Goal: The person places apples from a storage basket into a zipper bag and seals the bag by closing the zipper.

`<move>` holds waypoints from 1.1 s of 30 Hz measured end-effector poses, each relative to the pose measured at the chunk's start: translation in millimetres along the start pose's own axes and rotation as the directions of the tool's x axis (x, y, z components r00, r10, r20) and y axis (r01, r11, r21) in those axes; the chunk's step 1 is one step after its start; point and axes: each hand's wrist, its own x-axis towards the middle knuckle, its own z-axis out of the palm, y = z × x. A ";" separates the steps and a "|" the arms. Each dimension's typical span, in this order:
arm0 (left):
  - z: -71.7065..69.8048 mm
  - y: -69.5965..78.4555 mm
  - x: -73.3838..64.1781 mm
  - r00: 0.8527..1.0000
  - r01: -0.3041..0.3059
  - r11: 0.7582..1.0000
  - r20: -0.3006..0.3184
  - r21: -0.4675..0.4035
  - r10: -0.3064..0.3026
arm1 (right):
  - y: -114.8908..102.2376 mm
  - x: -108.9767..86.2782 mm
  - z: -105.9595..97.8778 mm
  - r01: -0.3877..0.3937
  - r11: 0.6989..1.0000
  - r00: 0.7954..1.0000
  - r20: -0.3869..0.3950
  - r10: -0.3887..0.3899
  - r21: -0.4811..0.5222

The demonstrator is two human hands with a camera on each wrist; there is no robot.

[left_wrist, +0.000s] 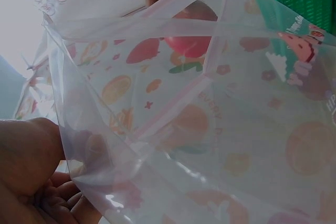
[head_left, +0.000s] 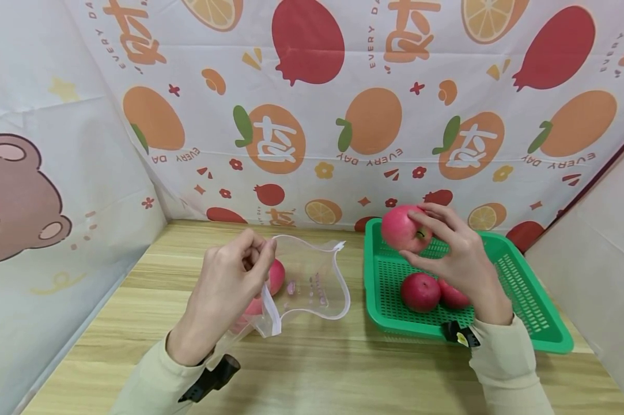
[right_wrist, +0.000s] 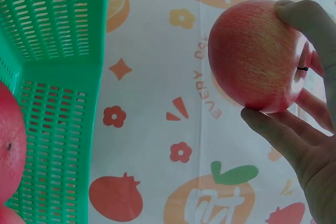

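Above the far left part of the green basket (head_left: 542, 305), my right hand (head_left: 462, 259) grips a red apple (head_left: 399, 228). In the right wrist view, thumb and fingers go round this apple (right_wrist: 252, 53), its short stem turned toward the palm. With fingers curled, my left hand (head_left: 226, 285) pinches the edge of a clear zip bag (head_left: 309, 288). The bag's mouth gapes toward the basket, a white slider (head_left: 339, 246) at its far corner. Red apples (head_left: 276, 276) lie in the bag, partly hidden behind the left hand. In the left wrist view the clear plastic (left_wrist: 210, 124) fills most of the picture.
Two more red apples (head_left: 420, 292) show in the basket, one partly covered by the right hand. Bag and basket stand on a wood-grain table (head_left: 322, 374). A fruit-print cloth (head_left: 322, 127) hangs behind the table, and a pale wall covering (head_left: 104, 242) rises along its left side.
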 end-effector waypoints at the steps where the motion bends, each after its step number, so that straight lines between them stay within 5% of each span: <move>1: 0.1 -0.3 0.1 1.000 0.001 1.000 0.002 0.001 -0.001 | -1.9 0.5 0.4 0.010 1.000 1.000 -0.010 -0.010 0.002; 33: 0.9 -0.9 -1.9 1.000 0.000 1.000 -0.005 0.014 0.000 | -56.7 4.2 28.2 0.134 0.985 0.991 -0.022 -0.132 0.113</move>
